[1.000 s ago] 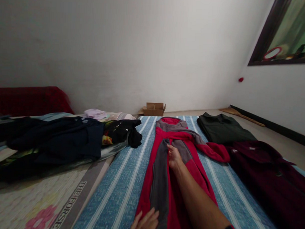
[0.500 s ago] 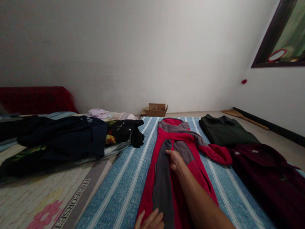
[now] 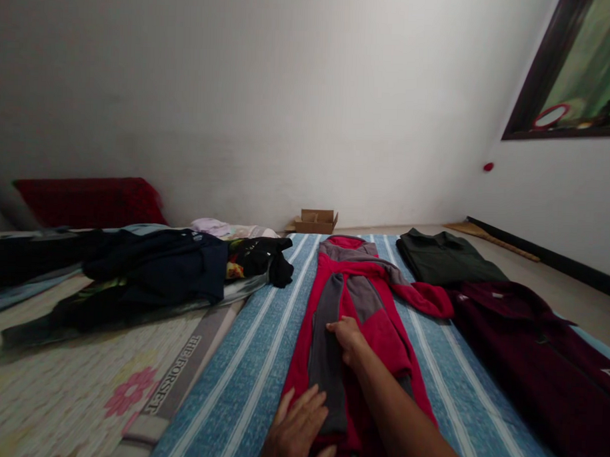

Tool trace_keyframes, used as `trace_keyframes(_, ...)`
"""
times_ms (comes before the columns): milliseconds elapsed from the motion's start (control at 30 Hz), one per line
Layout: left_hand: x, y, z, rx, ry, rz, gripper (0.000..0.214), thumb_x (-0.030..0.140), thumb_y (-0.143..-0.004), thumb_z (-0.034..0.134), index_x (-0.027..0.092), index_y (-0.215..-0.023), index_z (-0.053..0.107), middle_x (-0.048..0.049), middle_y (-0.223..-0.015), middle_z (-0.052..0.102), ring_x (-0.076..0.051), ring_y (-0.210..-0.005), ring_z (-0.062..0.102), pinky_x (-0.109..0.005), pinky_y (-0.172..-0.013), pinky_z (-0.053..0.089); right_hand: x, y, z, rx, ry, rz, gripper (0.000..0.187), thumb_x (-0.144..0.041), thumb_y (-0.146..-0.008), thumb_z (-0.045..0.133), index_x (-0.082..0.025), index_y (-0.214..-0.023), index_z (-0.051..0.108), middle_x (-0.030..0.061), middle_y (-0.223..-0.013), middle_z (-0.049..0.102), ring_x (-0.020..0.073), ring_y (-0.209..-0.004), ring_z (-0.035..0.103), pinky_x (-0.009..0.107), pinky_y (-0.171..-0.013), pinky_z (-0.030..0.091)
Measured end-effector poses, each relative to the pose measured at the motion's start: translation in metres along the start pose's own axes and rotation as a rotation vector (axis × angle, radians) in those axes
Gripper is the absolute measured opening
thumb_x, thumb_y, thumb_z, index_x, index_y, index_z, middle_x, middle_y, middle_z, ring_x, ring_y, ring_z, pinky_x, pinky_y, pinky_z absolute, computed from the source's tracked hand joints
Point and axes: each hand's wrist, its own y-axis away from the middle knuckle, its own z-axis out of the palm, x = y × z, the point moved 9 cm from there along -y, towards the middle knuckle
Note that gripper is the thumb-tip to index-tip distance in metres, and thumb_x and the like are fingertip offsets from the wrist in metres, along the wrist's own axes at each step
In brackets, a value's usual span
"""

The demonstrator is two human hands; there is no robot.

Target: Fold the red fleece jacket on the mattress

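Note:
A red and grey long-sleeved jacket (image 3: 379, 328) lies lengthwise on the blue striped sheet, collar toward the wall. Its near side is folded inward, and one grey-striped sleeve (image 3: 325, 362) runs down the front. The other sleeve (image 3: 425, 299) sticks out to the right. My left hand (image 3: 298, 425) rests flat with fingers spread on the jacket's lower left edge. Over the middle of the grey sleeve lies my right hand (image 3: 347, 338), its fingers reaching left and touching the fabric; its palm side is hidden. My right forearm covers part of the jacket.
Folded maroon (image 3: 535, 363) and dark green (image 3: 449, 257) garments lie at the right. A heap of dark clothes (image 3: 168, 267) covers the left side over a flowered mat (image 3: 180, 357). A cardboard box (image 3: 315, 222) stands by the wall.
My right hand has moved down the grey sleeve toward me. My left hand has come further into view at the jacket's lower edge. The camera view has shifted slightly.

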Motion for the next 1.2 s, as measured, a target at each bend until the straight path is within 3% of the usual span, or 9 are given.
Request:
trace_keyframes(167, -0.022, -0.003, -0.009, 0.007, 0.209, -0.226, 0.03, 0.036, -0.078, 0.061, 0.022, -0.105, 0.062, -0.0059, -0.11, 0.067, -0.019, -0.103, 0.062, -0.033, -0.09, 0.05, 0.0, 0.025, -0.01, 0.1, 0.121, -0.095, 0.038, -0.01, -0.067, 0.052, -0.017, -0.104, 0.051, 0.0075, -0.087, 0.065, 0.0214, -0.079, 0.063, 0.03, -0.067, 0.047)
trace_keyframes(300, -0.088, 0.008, -0.007, 0.068, 0.281, -0.801, 0.025, 0.032, -0.08, 0.055, 0.02, -0.099, 0.064, -0.0085, -0.106, 0.068, -0.021, -0.097, 0.064, -0.032, -0.084, 0.051, -0.041, 0.07, -0.012, 0.291, 0.573, -0.574, 0.053, -0.008, -0.071, 0.05, -0.015, -0.124, 0.045, 0.0156, -0.111, 0.057, 0.0268, -0.1, 0.055, 0.036, -0.081, 0.041)
trace_keyframes(400, -0.121, 0.02, 0.012, -0.1, 0.311, -1.152, 0.027, 0.032, -0.072, 0.06, 0.016, -0.092, 0.063, -0.0096, -0.089, 0.07, -0.023, -0.084, 0.065, -0.032, -0.077, 0.049, -0.054, 0.11, 0.01, 0.359, 1.031, -0.872, 0.038, -0.009, -0.076, 0.047, -0.016, -0.114, 0.052, 0.0173, -0.113, 0.054, 0.0285, -0.102, 0.052, 0.039, -0.081, 0.04)
trace_keyframes(500, -0.129, 0.016, 0.028, -0.195, 0.396, -1.178, 0.02, 0.032, -0.066, 0.062, 0.015, -0.076, 0.06, -0.0031, -0.069, 0.064, -0.021, -0.072, 0.061, -0.028, -0.068, 0.045, -0.034, 0.129, 0.032, 0.201, 1.224, -0.981, 0.015, -0.015, -0.079, 0.052, -0.019, -0.093, 0.058, 0.0096, -0.098, 0.058, 0.0249, -0.094, 0.052, 0.038, -0.083, 0.04)
trace_keyframes(600, -0.123, 0.014, 0.042, -0.241, 0.621, -1.168, 0.019, 0.032, -0.061, 0.062, 0.018, -0.061, 0.05, 0.0043, -0.054, 0.05, -0.015, -0.056, 0.052, -0.024, -0.053, 0.037, -0.008, 0.134, 0.039, 0.109, 1.254, -1.007, 0.009, -0.016, -0.082, 0.053, -0.02, -0.088, 0.058, 0.0048, -0.087, 0.059, 0.0215, -0.087, 0.053, 0.036, -0.085, 0.039)
trace_keyframes(767, -0.106, 0.012, 0.045, -0.259, 0.955, -1.178, 0.024, 0.028, -0.053, 0.065, 0.019, -0.06, 0.043, 0.0081, -0.051, 0.045, -0.008, -0.047, 0.042, -0.021, -0.046, 0.03, 0.013, 0.146, 0.036, 0.122, 1.224, -1.067, 0.014, -0.012, -0.083, 0.053, -0.02, -0.092, 0.059, 0.0054, -0.094, 0.06, 0.0209, -0.097, 0.053, 0.033, -0.087, 0.04)
trace_keyframes(967, -0.106, 0.013, 0.04, -0.219, 0.934, -1.214, 0.031, 0.029, -0.049, 0.069, 0.019, -0.053, 0.04, 0.0091, -0.046, 0.04, -0.006, -0.043, 0.038, -0.02, -0.043, 0.026, 0.029, 0.178, 0.027, 0.251, 1.267, -1.266, 0.027, -0.026, -0.082, 0.059, -0.016, -0.106, 0.059, 0.0127, -0.11, 0.061, 0.0266, -0.107, 0.053, 0.041, -0.096, 0.038)
trace_keyframes(1067, -0.104, 0.017, 0.042, -0.206, 1.016, -1.255, 0.031, 0.033, -0.048, 0.071, 0.017, -0.056, 0.046, 0.0054, -0.05, 0.051, -0.009, -0.046, 0.046, -0.021, -0.046, 0.032, 0.039, 0.187, 0.024, 0.292, 1.267, -1.327, 0.039, -0.035, -0.079, 0.062, -0.012, -0.111, 0.059, 0.0174, -0.115, 0.06, 0.0312, -0.113, 0.05, 0.046, -0.098, 0.035)
trace_keyframes(1200, -0.098, 0.019, 0.044, -0.207, 1.18, -1.303, 0.035, 0.038, -0.051, 0.074, 0.014, -0.069, 0.056, 0.0002, -0.059, 0.061, -0.014, -0.054, 0.058, -0.024, -0.051, 0.041, 0.044, 0.182, 0.022, 0.328, 1.244, -1.267, 0.042, -0.032, -0.081, 0.059, -0.011, -0.117, 0.057, 0.0201, -0.119, 0.057, 0.0328, -0.118, 0.046, 0.049, -0.1, 0.032)
